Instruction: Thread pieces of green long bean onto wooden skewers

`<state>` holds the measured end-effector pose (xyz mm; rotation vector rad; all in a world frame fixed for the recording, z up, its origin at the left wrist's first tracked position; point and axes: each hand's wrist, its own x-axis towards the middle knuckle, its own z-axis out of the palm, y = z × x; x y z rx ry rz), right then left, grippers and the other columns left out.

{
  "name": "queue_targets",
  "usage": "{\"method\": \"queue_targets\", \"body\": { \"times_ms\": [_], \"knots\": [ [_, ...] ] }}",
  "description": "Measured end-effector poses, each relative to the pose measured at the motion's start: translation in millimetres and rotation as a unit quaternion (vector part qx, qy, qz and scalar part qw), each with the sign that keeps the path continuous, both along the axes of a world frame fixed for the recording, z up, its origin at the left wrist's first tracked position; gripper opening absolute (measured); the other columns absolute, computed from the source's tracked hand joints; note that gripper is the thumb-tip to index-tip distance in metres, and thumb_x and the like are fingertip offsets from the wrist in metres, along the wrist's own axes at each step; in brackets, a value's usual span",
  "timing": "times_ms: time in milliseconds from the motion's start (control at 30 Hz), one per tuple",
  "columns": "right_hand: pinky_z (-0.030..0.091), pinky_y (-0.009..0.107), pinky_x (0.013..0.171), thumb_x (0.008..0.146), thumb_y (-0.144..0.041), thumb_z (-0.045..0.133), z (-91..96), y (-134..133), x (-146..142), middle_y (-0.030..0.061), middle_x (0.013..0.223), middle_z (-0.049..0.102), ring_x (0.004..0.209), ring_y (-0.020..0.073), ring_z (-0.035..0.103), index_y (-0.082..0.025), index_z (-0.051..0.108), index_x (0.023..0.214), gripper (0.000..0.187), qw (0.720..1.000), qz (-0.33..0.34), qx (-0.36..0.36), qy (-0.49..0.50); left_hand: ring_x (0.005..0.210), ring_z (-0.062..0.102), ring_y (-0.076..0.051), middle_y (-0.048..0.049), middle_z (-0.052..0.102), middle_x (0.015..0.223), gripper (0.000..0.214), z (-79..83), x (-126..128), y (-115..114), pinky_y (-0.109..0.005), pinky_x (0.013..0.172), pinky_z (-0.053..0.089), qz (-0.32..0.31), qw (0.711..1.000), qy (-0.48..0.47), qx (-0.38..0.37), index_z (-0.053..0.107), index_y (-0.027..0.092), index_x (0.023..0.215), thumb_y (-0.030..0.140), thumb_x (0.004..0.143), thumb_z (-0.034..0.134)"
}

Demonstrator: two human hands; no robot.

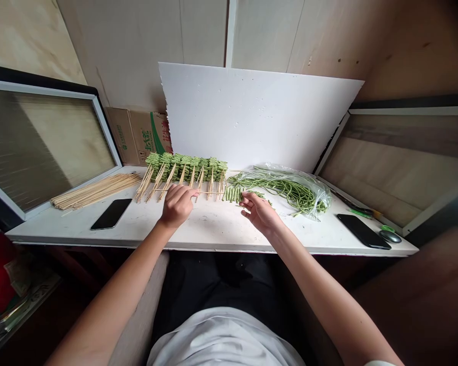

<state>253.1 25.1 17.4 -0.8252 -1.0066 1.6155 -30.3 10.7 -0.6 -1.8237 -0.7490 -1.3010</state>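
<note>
Bamboo skewer, lying level above the tabletop, pinched between the thumb and fingers of the left hand. Folded green long beans sit threaded on the skewer's right end, a little beyond the left hand's fingertips. Right hand, thumb and fingers drawn together, grasps a loose bean strand just beside the folded beans.

Behind both hands, a close row of finished skewers carries folded beans at the far ends, with the bare sticks fanning toward the person. Farther left lies a bundle of bare bamboo skewers, with a black smartphone in front of it. To the right, a clear plastic bag holds more long beans, their strands trailing left toward the right hand. Beyond it lie a second black smartphone and a small dark oval object.

All of these rest on a white table. A white foam board stands tilted against the panelled wall behind, with a cardboard box at its left. Glazed framed panels flank the table on the left, and a similar panel on the right.
</note>
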Motion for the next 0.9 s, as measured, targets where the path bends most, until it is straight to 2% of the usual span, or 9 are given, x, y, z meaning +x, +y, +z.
{"method": "queue_targets", "body": {
  "times_ms": [200, 367, 467, 567, 667, 733, 867, 900],
  "knots": [
    [0.046, 0.028, 0.071, 0.069, -0.043, 0.091, -4.9, 4, 0, 0.0009, 0.081, 0.07, 0.082, 0.0168, 0.062, -0.024, 0.078, 0.089, 0.03, 0.999, 0.002, 0.032, -0.036, 0.078, 0.069, -0.021, -0.0047, 0.073, 0.081, 0.037, -8.3, -3, 8, -0.036, 0.074, 0.049, 0.016, 0.999, -0.003, -0.033, 0.068, 0.019, 0.094, -0.009, 0.087, 0.044],
    [0.046, 0.028, 0.07, 0.073, -0.048, 0.088, -13.0, 9, 0, 0.0029, 0.087, 0.072, 0.083, 0.0174, 0.063, -0.024, 0.079, 0.092, 0.031, 0.997, -0.002, 0.051, -0.058, 0.078, 0.071, -0.021, -0.0044, 0.074, 0.081, 0.037, -21.5, -7, 17, -0.035, 0.078, 0.053, 0.025, 0.995, -0.034, -0.091, 0.068, 0.02, 0.09, -0.008, 0.082, 0.044],
    [0.048, 0.027, 0.069, 0.073, -0.048, 0.089, -17.4, 16, 2, 0.0023, 0.086, 0.071, 0.078, 0.0153, 0.063, -0.023, 0.078, 0.094, 0.034, 0.998, 0.0, 0.057, -0.041, 0.078, 0.071, -0.02, -0.0047, 0.074, 0.083, 0.039, -32.0, -17, 24, -0.033, 0.078, 0.055, 0.018, 0.99, -0.07, -0.12, 0.068, 0.019, 0.091, -0.008, 0.078, 0.043],
    [0.049, 0.026, 0.066, 0.072, -0.044, 0.09, -19.0, 27, 9, -0.0002, 0.081, 0.069, 0.071, 0.0135, 0.061, -0.022, 0.076, 0.105, 0.042, 0.997, -0.019, 0.069, -0.015, 0.082, 0.072, -0.022, -0.0063, 0.075, 0.087, 0.039, -43.0, -32, 33, -0.033, 0.08, 0.055, 0.038, 0.982, -0.096, -0.157, 0.069, 0.018, 0.097, -0.005, 0.078, 0.045],
    [0.049, 0.024, 0.061, 0.073, -0.035, 0.087, -19.0, 47, 25, -0.0028, 0.076, 0.066, 0.066, 0.0125, 0.059, -0.023, 0.071, 0.116, 0.048, 0.995, -0.059, 0.079, 0.002, 0.085, 0.072, -0.024, -0.0079, 0.076, 0.09, 0.032, -52.9, -46, 41, -0.033, 0.081, 0.054, 0.071, 0.97, -0.127, -0.195, 0.069, 0.018, 0.098, 0.0, 0.082, 0.049],
    [0.05, 0.024, 0.059, 0.078, -0.031, 0.081, -18.8, 66, 41, -0.0025, 0.076, 0.065, 0.065, 0.0129, 0.058, -0.022, 0.068, 0.119, 0.044, 0.995, -0.079, 0.066, -0.009, 0.085, 0.072, -0.025, -0.0083, 0.076, 0.09, 0.026, -57.7, -51, 44, -0.032, 0.079, 0.053, 0.089, 0.961, -0.148, -0.215, 0.069, 0.018, 0.097, 0.005, 0.085, 0.051],
    [0.05, 0.023, 0.057, 0.088, -0.024, 0.067, -17.6, 115, 83, 0.0006, 0.078, 0.066, 0.063, 0.0126, 0.057, -0.02, 0.066, 0.118, 0.031, 0.988, -0.115, 0.025, -0.101, 0.082, 0.071, -0.024, -0.0079, 0.076, 0.088, 0.021, -62.1, -53, 47, -0.032, 0.075, 0.052, 0.102, 0.948, -0.158, -0.257, 0.069, 0.018, 0.095, 0.011, 0.089, 0.051],
    [0.048, 0.022, 0.054, 0.09, -0.024, 0.065, -17.0, 128, 93, 0.0003, 0.076, 0.065, 0.06, 0.0119, 0.055, -0.02, 0.066, 0.115, 0.025, 0.977, -0.125, 0.013, -0.175, 0.082, 0.071, -0.024, -0.0079, 0.076, 0.088, 0.021, -62.5, -52, 47, -0.032, 0.075, 0.052, 0.102, 0.946, -0.154, -0.265, 0.069, 0.018, 0.095, 0.011, 0.089, 0.051]
  ]
}}
